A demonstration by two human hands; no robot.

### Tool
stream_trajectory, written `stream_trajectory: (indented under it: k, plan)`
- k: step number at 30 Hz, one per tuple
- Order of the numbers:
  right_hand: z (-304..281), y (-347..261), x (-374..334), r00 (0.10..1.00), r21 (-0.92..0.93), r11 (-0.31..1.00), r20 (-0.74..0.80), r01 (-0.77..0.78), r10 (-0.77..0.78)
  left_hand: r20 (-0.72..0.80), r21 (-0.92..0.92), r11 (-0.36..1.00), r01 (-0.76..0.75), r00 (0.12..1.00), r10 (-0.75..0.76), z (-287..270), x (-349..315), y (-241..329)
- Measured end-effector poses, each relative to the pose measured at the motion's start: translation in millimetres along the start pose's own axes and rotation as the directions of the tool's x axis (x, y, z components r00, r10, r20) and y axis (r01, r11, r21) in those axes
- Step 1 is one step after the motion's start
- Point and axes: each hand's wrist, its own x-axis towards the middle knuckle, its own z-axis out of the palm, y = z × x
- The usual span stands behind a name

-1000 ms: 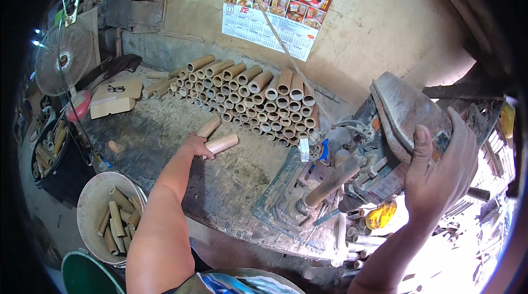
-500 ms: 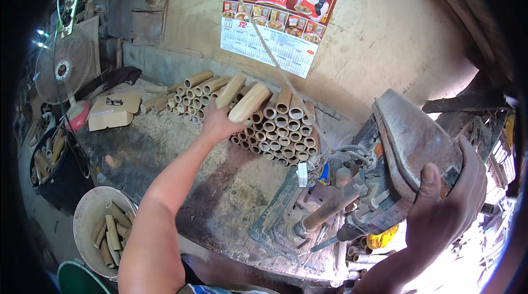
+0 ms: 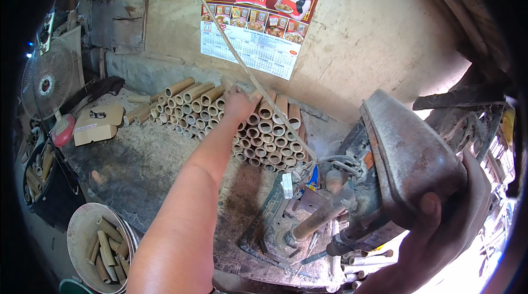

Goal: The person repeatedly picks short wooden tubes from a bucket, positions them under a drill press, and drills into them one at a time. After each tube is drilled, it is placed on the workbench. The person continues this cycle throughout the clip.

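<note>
My left hand (image 3: 240, 104) reaches to the top of a stack of cut bamboo tubes (image 3: 275, 143) against the wall. Its fingers are closed about bamboo tubes (image 3: 226, 82) lying on the stack, partly hidden by the hand. At the right stands a dusty bench drill press with a rusty belt cover (image 3: 410, 156). My right hand (image 3: 448, 222) grips the end of this cover, thumb on the near side and fingers along the outer side. The drill press's column (image 3: 319, 222) leans in view above its metal base (image 3: 269, 239).
A white bucket (image 3: 73, 239) of bamboo pieces stands at the lower left, near a dark bin (image 3: 58, 198) of more pieces. On the dusty bench (image 3: 159, 156) lies a cardboard box (image 3: 82, 137) with glasses on it. A fan (image 3: 47, 85) stands behind. A cord (image 3: 236, 57) hangs across.
My left hand has carried the two bamboo tubes farther back onto the stack. My right hand stays at the drill press cover. The whole view has shifted slightly.
</note>
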Motion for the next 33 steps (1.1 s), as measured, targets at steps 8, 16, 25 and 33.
stream_trajectory:
  k: [8,16,25,33]
  plan:
    - [-8.4,-1.1,2.9,0.998,-0.166,0.986,0.058,0.029,-0.019,-0.206,-0.113,0.961,0.254,0.940,-0.272,-0.4,5.2,-36.5]
    - [-7.7,-3.0,3.2,0.998,-0.201,0.980,0.055,0.005,0.006,-0.005,-0.124,0.932,0.340,0.939,-0.343,-11.0,28.5,-63.0]
    - [-5.4,-3.9,5.8,0.999,-0.204,0.979,0.046,0.017,-0.008,-0.194,-0.343,0.939,0.015,0.977,-0.087,-15.6,7.7,-86.1]
    - [-4.0,-4.9,1.5,0.999,-0.174,0.984,0.016,-0.032,0.036,-0.288,-0.258,0.966,-0.016,0.956,-0.061,-9.8,-17.3,-53.0]
